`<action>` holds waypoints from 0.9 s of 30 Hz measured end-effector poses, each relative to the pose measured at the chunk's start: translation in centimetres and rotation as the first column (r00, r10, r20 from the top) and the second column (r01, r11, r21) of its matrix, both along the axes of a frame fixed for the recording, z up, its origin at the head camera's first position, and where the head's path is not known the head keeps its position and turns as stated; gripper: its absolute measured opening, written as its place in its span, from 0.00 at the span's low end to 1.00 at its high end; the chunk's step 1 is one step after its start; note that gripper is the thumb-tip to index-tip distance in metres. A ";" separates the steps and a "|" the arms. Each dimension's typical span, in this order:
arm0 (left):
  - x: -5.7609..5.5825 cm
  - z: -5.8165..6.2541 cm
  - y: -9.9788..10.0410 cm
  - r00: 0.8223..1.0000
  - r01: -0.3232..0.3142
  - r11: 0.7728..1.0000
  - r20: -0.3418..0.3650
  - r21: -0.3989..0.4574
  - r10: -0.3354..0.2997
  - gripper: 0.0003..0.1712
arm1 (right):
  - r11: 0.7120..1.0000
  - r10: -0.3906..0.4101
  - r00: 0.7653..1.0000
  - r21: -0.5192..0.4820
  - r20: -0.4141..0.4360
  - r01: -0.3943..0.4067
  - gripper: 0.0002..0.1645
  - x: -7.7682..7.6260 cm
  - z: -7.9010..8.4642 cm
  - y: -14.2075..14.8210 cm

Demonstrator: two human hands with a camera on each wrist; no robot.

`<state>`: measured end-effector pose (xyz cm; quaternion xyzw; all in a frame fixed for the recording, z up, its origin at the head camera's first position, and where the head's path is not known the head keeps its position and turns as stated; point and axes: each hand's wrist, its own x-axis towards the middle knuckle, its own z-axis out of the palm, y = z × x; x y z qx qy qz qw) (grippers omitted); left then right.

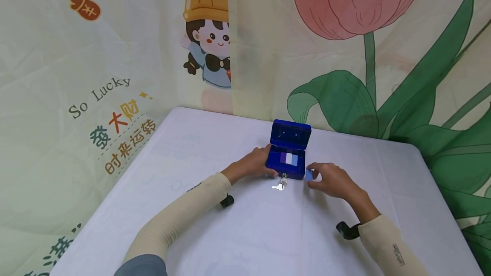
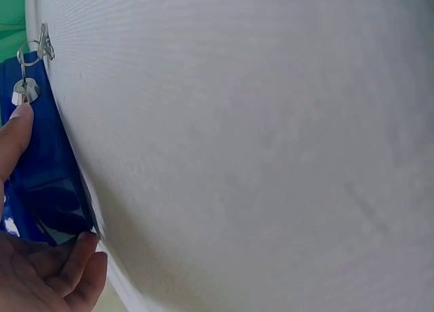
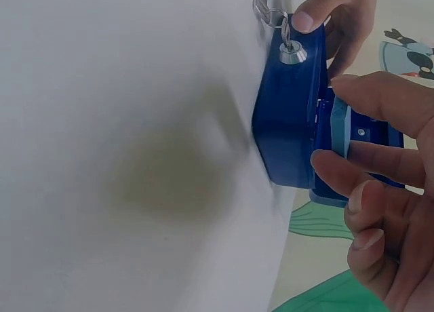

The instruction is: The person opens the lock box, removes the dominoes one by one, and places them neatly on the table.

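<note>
An open blue metal cash box (image 1: 290,134) stands towards the far side of the table, its lid tilted up. Inside it lie purple, white and light blue blocks (image 1: 289,159) side by side. My left hand (image 1: 255,163) holds the box at its left side, thumb on the front near the lock (image 2: 26,91) and the other fingers round the far end. Just right of the box, my right hand (image 1: 333,180) pinches a flat light blue block (image 3: 340,125) between thumb and fingertips. A ring of keys (image 1: 279,187) hangs from the lock at the front.
The box stands on a white-covered table (image 1: 245,233). Behind the table hangs a printed cloth (image 1: 261,46) with a tulip and a cartoon figure. A black wrist device (image 1: 348,230) sits by the right sleeve, another (image 1: 228,201) by the left.
</note>
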<state>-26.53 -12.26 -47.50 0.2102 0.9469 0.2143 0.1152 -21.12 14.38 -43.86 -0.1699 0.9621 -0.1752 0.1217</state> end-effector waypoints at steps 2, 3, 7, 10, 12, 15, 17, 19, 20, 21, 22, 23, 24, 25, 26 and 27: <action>0.0 0.0 0.0 1.000 0.002 1.000 0.002 -0.002 -0.002 0.63 | 1.000 -0.001 1.000 -0.002 0.008 0.001 0.31 0.1 -0.1 0.1; 0.0 0.0 0.0 1.000 0.002 1.000 0.003 -0.003 -0.002 0.63 | 1.000 -0.001 1.000 -0.002 0.011 0.001 0.31 0.2 -0.2 0.1; 0.0 0.0 0.0 1.000 0.005 1.000 0.006 -0.011 -0.005 0.64 | 1.000 -0.003 1.000 -0.005 0.018 0.003 0.31 0.3 -0.5 0.3; -0.1 0.0 0.0 1.000 0.005 1.000 0.002 -0.019 -0.005 0.64 | 1.000 -0.011 1.000 -0.001 0.028 0.011 0.31 0.4 -0.7 0.3; -0.1 0.0 0.0 1.000 0.004 1.000 0.000 -0.020 -0.004 0.63 | 1.000 -0.017 0.999 0.004 0.036 0.017 0.31 0.4 -0.8 0.4; -0.1 0.0 0.0 1.000 0.005 1.000 0.001 -0.021 -0.005 0.63 | 1.000 -0.024 0.999 0.010 0.048 0.023 0.31 0.4 -1.2 0.5; 0.0 0.0 0.0 1.000 0.005 1.000 0.004 -0.019 -0.005 0.63 | 1.000 -0.026 0.998 0.010 0.056 0.025 0.30 0.4 -1.4 0.5; 0.0 0.1 0.0 1.000 0.007 1.000 0.008 -0.019 -0.007 0.63 | 1.000 -0.026 0.998 0.010 0.059 0.025 0.30 0.4 -1.6 0.6; 0.0 0.1 -0.1 1.000 0.008 1.000 0.008 -0.019 -0.008 0.63 | 1.000 -0.025 0.998 0.008 0.061 0.025 0.30 0.3 -1.7 0.6; 0.1 0.1 -0.1 1.000 0.008 1.000 0.009 -0.018 -0.008 0.63 | 1.000 -0.024 0.998 0.008 0.060 0.024 0.30 0.3 -1.8 0.7; 0.1 0.2 -0.1 1.000 0.007 1.000 0.012 -0.017 -0.007 0.63 | 1.000 -0.024 0.998 0.009 0.061 0.023 0.30 0.3 -1.9 0.7; 0.1 0.2 -0.1 1.000 0.008 1.000 0.013 -0.016 -0.007 0.64 | 1.000 -0.022 0.998 0.009 0.062 0.021 0.30 0.3 -2.0 0.7; 0.2 0.2 -0.1 1.000 0.006 1.000 0.016 -0.017 -0.006 0.64 | 1.000 -0.014 0.998 0.011 0.060 0.014 0.30 0.3 -2.2 0.8; 0.2 0.2 -0.1 1.000 0.004 1.000 0.019 -0.017 -0.003 0.64 | 1.000 -0.014 0.998 0.013 0.060 0.013 0.31 0.3 -2.3 0.8; 0.2 0.2 -0.1 1.000 0.002 1.000 0.021 -0.017 -0.002 0.64 | 1.000 -0.013 0.998 0.015 0.060 0.012 0.31 0.2 -2.4 0.8; 0.2 0.2 -0.1 1.000 0.000 1.000 0.024 -0.018 0.000 0.64 | 1.000 -0.014 0.998 0.018 0.062 0.013 0.31 0.2 -2.5 0.8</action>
